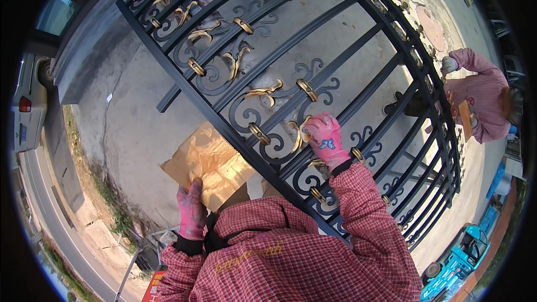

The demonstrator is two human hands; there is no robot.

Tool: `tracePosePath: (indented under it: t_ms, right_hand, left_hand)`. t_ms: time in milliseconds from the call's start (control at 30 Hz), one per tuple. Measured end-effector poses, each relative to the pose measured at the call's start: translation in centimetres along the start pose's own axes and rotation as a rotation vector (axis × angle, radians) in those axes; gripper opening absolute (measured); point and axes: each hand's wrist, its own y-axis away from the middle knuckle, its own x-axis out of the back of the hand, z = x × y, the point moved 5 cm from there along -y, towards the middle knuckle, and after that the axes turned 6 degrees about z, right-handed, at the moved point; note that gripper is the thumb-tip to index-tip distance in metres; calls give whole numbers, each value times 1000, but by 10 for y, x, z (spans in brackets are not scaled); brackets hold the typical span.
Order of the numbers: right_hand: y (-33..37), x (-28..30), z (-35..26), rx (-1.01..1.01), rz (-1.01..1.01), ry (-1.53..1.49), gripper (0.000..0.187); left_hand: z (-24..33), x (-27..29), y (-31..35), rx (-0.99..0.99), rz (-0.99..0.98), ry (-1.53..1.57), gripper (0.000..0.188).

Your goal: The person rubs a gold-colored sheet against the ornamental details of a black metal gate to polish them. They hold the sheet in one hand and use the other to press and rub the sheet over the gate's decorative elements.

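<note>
My left hand (192,210), in a pink glove, grips the lower edge of a creased piece of cardboard (210,162) smeared with shiny gold paint. Across from it stretches a dark metal gate panel (358,72) with bars, scrolls and gold-coloured fittings. My right hand (326,138), also gloved in pink, is at a gold leaf ornament (295,137) on the panel. Its fingers are closed around a small pale thing, mostly hidden, that I cannot make out. Gold collars (307,90) and further gold leaves (265,93) sit on the bars nearby.
Beyond the panel's right side another person (481,98) in a checked top holds a brownish board (465,118). A turquoise vehicle (456,263) stands at the lower right, a pale car (28,103) at the far left. Concrete ground (134,134) shows between the bars.
</note>
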Motion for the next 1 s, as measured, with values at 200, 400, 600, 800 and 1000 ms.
tracePosePath:
  t_ms: [200,400,600,800,1000]
  right_hand:
    - [4,23,13,-485,120,-216,42]
    - [57,4,-50,-881,-401,-890,54]
    - [83,-28,-56,-1029,-304,-1280,72]
    - [82,-30,-58,-1015,-375,-1229,70]
    - [95,-42,-49,-960,-380,-1156,68]
  left_hand:
    - [-4,9,0,61,-11,-41,38]
    - [-5,10,1,14,5,-15,35]
    - [-3,8,3,2,-32,-41,35]
    - [-8,14,6,-14,-81,-48,38]
    - [-5,9,13,-45,-107,-24,39]
